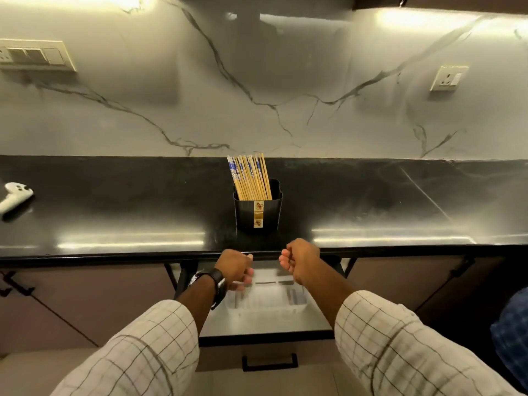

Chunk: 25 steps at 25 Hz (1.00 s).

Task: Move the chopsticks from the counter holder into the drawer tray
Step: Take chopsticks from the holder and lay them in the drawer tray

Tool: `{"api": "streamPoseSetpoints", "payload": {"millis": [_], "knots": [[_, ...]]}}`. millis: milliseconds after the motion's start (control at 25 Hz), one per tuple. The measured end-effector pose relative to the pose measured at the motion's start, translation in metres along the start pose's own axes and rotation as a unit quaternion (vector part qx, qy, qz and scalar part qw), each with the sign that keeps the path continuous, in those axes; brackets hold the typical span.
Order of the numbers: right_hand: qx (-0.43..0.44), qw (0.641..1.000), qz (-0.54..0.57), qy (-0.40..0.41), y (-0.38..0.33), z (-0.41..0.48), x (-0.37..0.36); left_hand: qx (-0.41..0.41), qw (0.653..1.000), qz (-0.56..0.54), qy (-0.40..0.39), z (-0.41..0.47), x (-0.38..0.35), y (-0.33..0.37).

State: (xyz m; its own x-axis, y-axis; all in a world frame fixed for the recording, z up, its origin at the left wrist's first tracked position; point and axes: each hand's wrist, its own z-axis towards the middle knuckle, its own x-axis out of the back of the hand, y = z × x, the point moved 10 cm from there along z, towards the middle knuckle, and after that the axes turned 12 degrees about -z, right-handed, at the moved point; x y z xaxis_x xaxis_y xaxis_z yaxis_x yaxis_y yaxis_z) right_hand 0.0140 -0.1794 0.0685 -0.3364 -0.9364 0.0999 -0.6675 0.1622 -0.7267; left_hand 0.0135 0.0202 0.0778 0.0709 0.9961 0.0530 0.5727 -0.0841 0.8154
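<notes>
Step in hand looks like the very start: the bundle of pale wooden chopsticks with blue-patterned tops (pixel 249 178) stands upright in the black ribbed plastic holder (pixel 258 212) on the glossy black stone table (pixel 114 207), none taken out yet. Below the table edge the dark drawer (pixel 265 324) is pulled open, with the clear plastic compartment tray (pixel 268 298) inside — it looks empty, though blur makes that uncertain.

Left hand (pixel 235 268) and right hand (pixel 300 261) hover over the drawer, apart from each other, fingers loosely curled, gripping nothing.

Next move, as a judgement: reach up and forward to the holder, pinch a few sticks near the tops, lift straight out.

Writing: the holder carries a gold-and-white label strip (pixel 258 214) — nothing on it is legible.
</notes>
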Motion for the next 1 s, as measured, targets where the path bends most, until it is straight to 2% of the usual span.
{"api": "streamPoseSetpoints", "payload": {"millis": [80, 280, 480, 600, 720, 920, 1000], "knots": [[0.038, 0.999, -0.021, 0.032, -0.038, 0.005, -0.002, -0.036, 0.999, -0.017, 0.032, 0.015, 0.008, 0.031], [0.157, 0.983, -0.093, 0.014, -0.121, 0.012, -0.028, -0.097, 0.988, -0.088, 0.084, 0.043, 0.019, 0.097], [0.32, 0.927, -0.194, 0.02, -0.195, 0.016, -0.052, -0.142, 0.971, -0.143, 0.127, 0.057, 0.027, 0.133], [0.369, 0.893, -0.24, 0.099, -0.226, 0.028, -0.058, -0.164, 0.965, -0.156, 0.133, 0.065, 0.034, 0.151], [0.378, 0.869, -0.276, 0.161, -0.254, 0.046, -0.064, -0.177, 0.962, -0.168, 0.122, 0.075, 0.04, 0.174], [0.333, 0.867, -0.366, 0.064, -0.279, 0.086, -0.101, -0.172, 0.963, -0.193, 0.073, 0.093, 0.038, 0.192], [0.326, 0.855, -0.402, 0.044, -0.284, 0.094, -0.111, -0.17, 0.964, -0.197, 0.06, 0.098, 0.036, 0.191]]}}
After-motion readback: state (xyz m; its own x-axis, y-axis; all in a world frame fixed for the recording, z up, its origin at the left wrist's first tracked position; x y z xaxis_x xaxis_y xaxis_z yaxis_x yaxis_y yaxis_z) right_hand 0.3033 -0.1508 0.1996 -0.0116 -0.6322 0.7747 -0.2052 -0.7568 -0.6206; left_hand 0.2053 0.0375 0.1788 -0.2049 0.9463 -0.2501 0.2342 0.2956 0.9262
